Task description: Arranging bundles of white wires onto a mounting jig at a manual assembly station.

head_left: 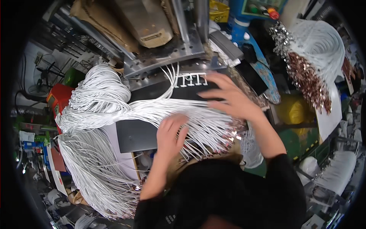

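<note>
A thick bundle of white wires [126, 110] with copper-coloured metal ends lies across a dark work plate [141, 133] in front of me. My left hand [170, 134] rests flat on the fanned-out wire ends, fingers slightly apart. My right hand [228, 98] hovers just above the wires with fingers spread, blurred by motion. A few white wires sit in a row of slots [193, 80] on the black fixture beyond my right hand. Whether either hand pinches a wire is hidden.
A grey metal machine frame [167, 49] rises behind the fixture. Another bunch of white wires with metal terminals [309, 65] hangs at the upper right. More white wires [95, 179] droop at the lower left. A red and green object [61, 95] stands at the left.
</note>
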Tool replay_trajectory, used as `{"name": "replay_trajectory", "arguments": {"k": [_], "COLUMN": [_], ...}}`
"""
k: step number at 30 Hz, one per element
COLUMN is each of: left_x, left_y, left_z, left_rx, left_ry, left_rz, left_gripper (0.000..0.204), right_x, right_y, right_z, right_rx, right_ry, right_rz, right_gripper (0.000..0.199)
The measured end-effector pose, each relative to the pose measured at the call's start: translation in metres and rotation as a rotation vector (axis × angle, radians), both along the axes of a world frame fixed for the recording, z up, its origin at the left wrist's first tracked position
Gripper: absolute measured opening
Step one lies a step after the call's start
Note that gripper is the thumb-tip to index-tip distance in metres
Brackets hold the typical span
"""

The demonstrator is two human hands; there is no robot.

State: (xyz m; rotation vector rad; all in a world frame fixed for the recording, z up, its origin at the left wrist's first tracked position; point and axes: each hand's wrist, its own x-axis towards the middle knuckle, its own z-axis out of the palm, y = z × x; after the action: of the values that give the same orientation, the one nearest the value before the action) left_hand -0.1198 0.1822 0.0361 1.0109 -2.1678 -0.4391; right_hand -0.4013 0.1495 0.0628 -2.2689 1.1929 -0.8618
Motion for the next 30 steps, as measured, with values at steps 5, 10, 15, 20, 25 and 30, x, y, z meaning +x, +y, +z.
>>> {"name": "replay_trajectory", "arguments": {"k": [5,10,15,20,25,30], "left_x": [-0.008,0.07,0.071,0.063,0.079,0.091], "left_y": [-0.068,-0.1,-0.14,-0.145,-0.121,-0.134], "left_z": [-0.017,-0.025,-0.039,-0.036,-0.009,0.007], "left_rx": [0.007,-0.093,-0.129,-0.126,0.101,0.342], "left_ry": [-0.36,-0.476,-0.472,-0.475,-0.446,-0.442], "left_rz": [-0.084,0.116,0.292,0.317,0.234,0.201], "left_gripper": [0.034,0.03,0.032,0.033,0.03,0.027], "right_x": [0.027,-0.069,-0.155,-0.166,-0.138,-0.18], "right_y": [-0.047,0.041,0.15,0.213,0.229,0.217], "right_z": [-0.051,-0.004,-0.123,-0.314,-0.411,-0.399], "right_rx": [-0.144,0.458,1.103,1.243,0.54,0.577], "right_ry": [0.182,-0.32,-0.302,0.448,0.274,-0.34], "right_rz": [-0.004,-0.133,-0.382,-0.425,-1.035,-1.393], "right_gripper": [0.025,0.03,0.032,0.037,0.041,0.033]}}
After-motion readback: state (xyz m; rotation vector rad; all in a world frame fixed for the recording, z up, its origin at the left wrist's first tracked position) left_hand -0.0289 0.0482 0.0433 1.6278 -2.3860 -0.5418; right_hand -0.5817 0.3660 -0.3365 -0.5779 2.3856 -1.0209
